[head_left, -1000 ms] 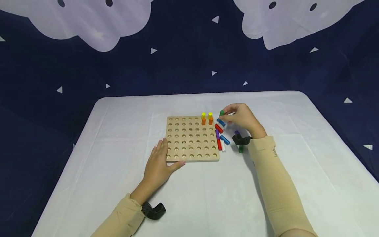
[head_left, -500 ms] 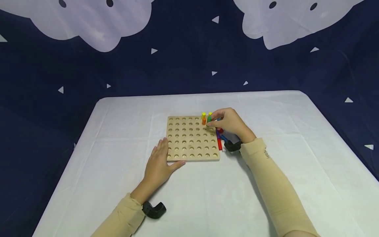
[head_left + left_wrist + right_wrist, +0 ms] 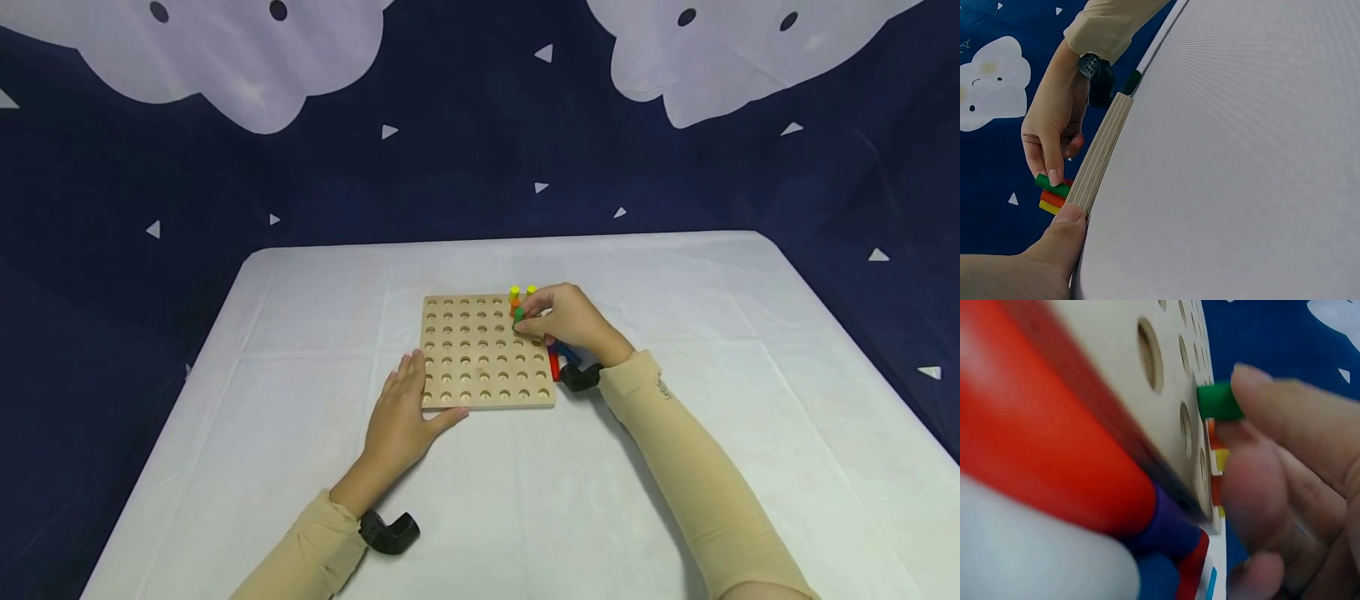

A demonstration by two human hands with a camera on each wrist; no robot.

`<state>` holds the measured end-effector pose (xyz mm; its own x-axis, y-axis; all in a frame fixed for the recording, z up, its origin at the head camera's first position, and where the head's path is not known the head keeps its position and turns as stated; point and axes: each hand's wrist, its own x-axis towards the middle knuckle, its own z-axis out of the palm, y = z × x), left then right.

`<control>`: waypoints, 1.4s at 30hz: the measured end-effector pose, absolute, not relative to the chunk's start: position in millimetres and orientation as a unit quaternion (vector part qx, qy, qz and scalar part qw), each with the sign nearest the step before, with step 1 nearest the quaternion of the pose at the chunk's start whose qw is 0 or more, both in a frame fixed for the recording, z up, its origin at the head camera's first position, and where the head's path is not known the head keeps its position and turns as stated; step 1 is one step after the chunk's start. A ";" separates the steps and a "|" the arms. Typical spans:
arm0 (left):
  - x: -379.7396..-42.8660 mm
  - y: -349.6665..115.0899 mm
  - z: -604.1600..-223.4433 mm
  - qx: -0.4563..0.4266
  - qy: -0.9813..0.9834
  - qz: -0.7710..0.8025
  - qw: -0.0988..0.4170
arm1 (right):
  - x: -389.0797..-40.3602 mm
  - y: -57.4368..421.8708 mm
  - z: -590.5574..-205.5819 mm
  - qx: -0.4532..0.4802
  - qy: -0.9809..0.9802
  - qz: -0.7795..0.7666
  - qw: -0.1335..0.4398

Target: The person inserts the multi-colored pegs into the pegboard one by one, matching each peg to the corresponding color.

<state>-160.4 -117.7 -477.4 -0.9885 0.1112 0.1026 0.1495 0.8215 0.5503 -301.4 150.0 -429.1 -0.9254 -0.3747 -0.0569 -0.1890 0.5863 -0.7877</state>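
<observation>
My right hand [image 3: 573,321] pinches a green peg [image 3: 518,315] between thumb and fingertips. The peg stands upright at a hole in the third row from the back of the wooden pegboard [image 3: 480,367], beside the orange peg [image 3: 514,308]; I cannot tell how deep it sits. Yellow pegs [image 3: 514,293] stand in the back row. A second orange peg [image 3: 1216,489], hidden behind the right hand in the head view, shows in the right wrist view. My left hand [image 3: 401,425] rests with straight fingers along the board's left edge, its thumb at the front edge.
Loose pegs lie along the board's right side: a red peg [image 3: 554,365], a blue peg [image 3: 568,353], a white peg [image 3: 1035,550] and a purple peg [image 3: 1169,522]. The right hand and wrist camera [image 3: 581,377] cover others. White cloth [image 3: 480,500] covers the table.
My right hand has carried the green peg left and toward me, from beside the loose pegs to a hole in front of the orange peg. The left hand has stayed put.
</observation>
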 end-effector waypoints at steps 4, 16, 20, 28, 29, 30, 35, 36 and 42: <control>-160.4 -116.3 -479.0 -0.075 -0.952 -0.295 0.033 | -298.2 149.2 -429.3 -0.160 0.895 -0.402 0.106; -155.9 -111.8 -483.3 -0.077 -0.952 -0.296 0.018 | -282.1 149.5 -431.2 -0.200 0.944 -0.262 0.023; -154.9 -110.2 -483.6 -0.077 -0.952 -0.294 0.018 | -277.7 157.7 -426.6 -0.176 0.939 -0.293 0.046; -157.4 -111.5 -483.4 -0.080 -0.953 -0.293 0.023 | -266.7 190.2 -401.5 -0.117 0.939 -0.324 0.002; -157.5 -112.0 -482.8 -0.079 -0.953 -0.293 0.022 | -265.8 195.6 -399.4 -0.109 0.940 -0.323 0.003; -157.8 -112.4 -482.2 -0.078 -0.953 -0.292 0.022 | -264.8 200.6 -397.7 -0.101 0.942 -0.321 0.005; -160.3 -115.4 -480.5 -0.076 -0.954 -0.290 0.027 | -260.4 221.7 -391.2 -0.086 0.955 -0.281 0.044; -160.8 -115.9 -480.1 -0.075 -0.953 -0.291 0.028 | -259.3 224.6 -390.6 -0.088 0.958 -0.269 0.053; -162.0 -117.8 -479.0 -0.074 -0.951 -0.300 0.030 | -252.2 234.8 -387.6 -0.093 0.974 -0.169 0.117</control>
<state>-162.0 -117.8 -479.0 -0.9871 0.1234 0.1023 0.1598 0.8091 0.5655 -252.2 234.8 -387.6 -0.9554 -0.2203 -0.1966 -0.1413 0.9257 -0.3509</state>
